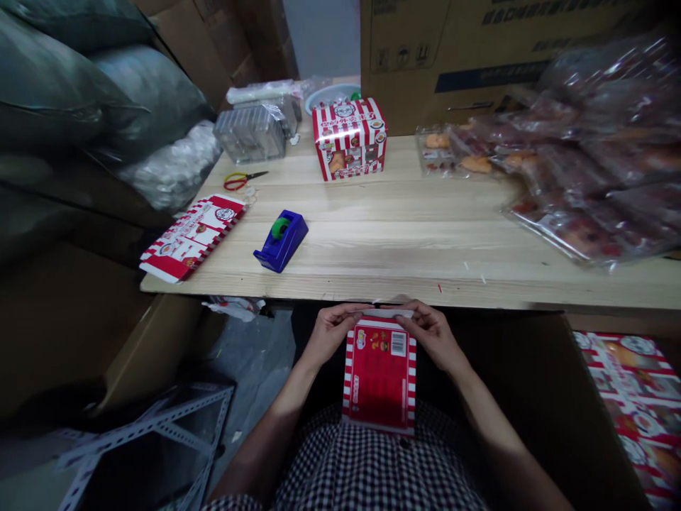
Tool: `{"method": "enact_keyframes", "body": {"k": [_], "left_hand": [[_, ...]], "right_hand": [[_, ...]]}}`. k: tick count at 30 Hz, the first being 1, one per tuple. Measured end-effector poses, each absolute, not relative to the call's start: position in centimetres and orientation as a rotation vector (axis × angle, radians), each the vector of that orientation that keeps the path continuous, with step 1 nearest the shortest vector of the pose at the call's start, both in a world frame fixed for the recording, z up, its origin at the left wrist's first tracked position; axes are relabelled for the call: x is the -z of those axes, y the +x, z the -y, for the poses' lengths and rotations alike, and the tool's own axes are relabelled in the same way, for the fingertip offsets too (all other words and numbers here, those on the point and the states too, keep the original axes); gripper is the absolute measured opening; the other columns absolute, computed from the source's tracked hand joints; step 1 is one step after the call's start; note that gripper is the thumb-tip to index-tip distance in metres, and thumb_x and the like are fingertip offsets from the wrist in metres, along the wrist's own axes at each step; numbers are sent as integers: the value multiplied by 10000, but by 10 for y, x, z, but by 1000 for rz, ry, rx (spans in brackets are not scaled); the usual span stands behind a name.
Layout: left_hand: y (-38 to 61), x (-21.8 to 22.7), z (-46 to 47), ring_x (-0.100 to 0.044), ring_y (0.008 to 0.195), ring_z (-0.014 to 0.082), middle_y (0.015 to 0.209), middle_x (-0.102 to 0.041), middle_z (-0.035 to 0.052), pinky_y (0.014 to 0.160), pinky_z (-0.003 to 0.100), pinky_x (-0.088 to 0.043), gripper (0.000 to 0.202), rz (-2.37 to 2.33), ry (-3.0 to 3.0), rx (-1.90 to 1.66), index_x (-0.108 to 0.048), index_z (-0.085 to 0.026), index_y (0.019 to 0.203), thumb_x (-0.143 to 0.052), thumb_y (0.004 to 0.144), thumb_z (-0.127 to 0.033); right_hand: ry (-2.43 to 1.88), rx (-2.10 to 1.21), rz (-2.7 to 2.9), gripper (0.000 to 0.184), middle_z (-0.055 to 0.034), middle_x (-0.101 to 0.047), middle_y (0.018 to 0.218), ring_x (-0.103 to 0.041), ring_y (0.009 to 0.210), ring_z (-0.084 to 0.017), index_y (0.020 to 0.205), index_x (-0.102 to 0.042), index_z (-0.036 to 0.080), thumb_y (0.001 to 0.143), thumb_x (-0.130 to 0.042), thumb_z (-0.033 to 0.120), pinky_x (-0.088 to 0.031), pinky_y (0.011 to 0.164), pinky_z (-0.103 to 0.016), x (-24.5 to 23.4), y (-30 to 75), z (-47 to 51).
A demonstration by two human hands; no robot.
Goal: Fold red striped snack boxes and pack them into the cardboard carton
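A red and white striped cardboard box [379, 376], with a barcode on its face, is held in front of my body just below the table edge. My left hand [335, 328] pinches its top left corner, thumb on the near side. At the top right corner my right hand [430, 332] grips the same box, its thumb on the pale flap. Both sets of fingers lie partly behind the box's upper edge. On the table stands a similar made-up box [350, 139], and a flat one [194, 238] lies at the left edge.
A blue tape dispenser [281, 241] and scissors [242, 180] lie on the left of the table [383, 248]. Clear plastic packs [252, 131] stand behind. Bagged toy food [585, 184] is piled at right. A carton [633, 404] holds several printed boxes below.
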State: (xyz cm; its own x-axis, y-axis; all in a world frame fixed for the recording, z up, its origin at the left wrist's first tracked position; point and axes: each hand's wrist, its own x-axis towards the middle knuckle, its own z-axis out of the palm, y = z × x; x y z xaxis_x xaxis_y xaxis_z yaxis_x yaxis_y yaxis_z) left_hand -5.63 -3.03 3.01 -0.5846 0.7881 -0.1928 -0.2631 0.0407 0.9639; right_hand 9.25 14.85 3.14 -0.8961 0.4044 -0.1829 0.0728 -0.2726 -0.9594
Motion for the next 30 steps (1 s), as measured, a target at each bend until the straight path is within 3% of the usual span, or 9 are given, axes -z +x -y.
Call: {"method": "enact_keyframes", "body": {"k": [4, 8, 12, 18, 24, 30], "left_hand": [[-57, -39, 25, -664, 1169, 271, 1220, -731, 108, 1024, 391, -494, 273, -1499, 599, -1693, -769, -179, 1115, -666, 885, -283], [-55, -42, 25, -570, 1308, 276, 1346, -660, 110, 1098, 400, -430, 243, -1459, 568, -1734, -780, -192, 1072, -672, 872, -277], [-54, -37, 29, -634, 1218, 282, 1222, -725, 135, 1083, 407, -432, 219, -1441, 567, -1718, -795, -171, 992, -678, 858, -298], [-56, -54, 33, -663, 1153, 293, 1237, -714, 143, 978, 375, -493, 272, -1470, 628, -1614, -785, -163, 1023, -641, 904, -362], [-71, -77, 22, -689, 1080, 253, 1222, -720, 127, 908, 322, -523, 351, -1412, 660, -1501, -723, -177, 1181, -716, 862, -325], [-82, -75, 14, -711, 736, 195, 876, -785, 81, 691, 268, -523, 239, -1511, 652, -1389, -798, -174, 996, -719, 847, -343]], "right_hand": [[-535, -2292, 1677, 229, -54, -724, 1226, -639, 1191, -261, 1067, -770, 272, 866, -733, 375, -498, 1007, -389, -34, 80, -143], [-564, -2330, 1598, 195, -60, -727, 1236, -603, 1255, -265, 1033, -794, 273, 863, -735, 349, -420, 1107, -433, -31, 80, -139], [-573, -2397, 1610, 194, -69, -743, 1200, -637, 1204, -267, 969, -808, 257, 840, -752, 391, -458, 1065, -424, -31, 91, -144], [-558, -2451, 1710, 181, -68, -722, 1244, -664, 1162, -248, 1003, -787, 256, 905, -693, 376, -501, 994, -382, -56, 102, -155], [-553, -2423, 1819, 270, -62, -731, 1213, -700, 1047, -224, 1124, -752, 274, 887, -715, 398, -539, 925, -369, -80, 91, -161], [-736, -2519, 1714, 297, -53, -791, 1013, -736, 849, -199, 1080, -772, 265, 822, -773, 413, -574, 769, -331, -71, 87, -161]]}}
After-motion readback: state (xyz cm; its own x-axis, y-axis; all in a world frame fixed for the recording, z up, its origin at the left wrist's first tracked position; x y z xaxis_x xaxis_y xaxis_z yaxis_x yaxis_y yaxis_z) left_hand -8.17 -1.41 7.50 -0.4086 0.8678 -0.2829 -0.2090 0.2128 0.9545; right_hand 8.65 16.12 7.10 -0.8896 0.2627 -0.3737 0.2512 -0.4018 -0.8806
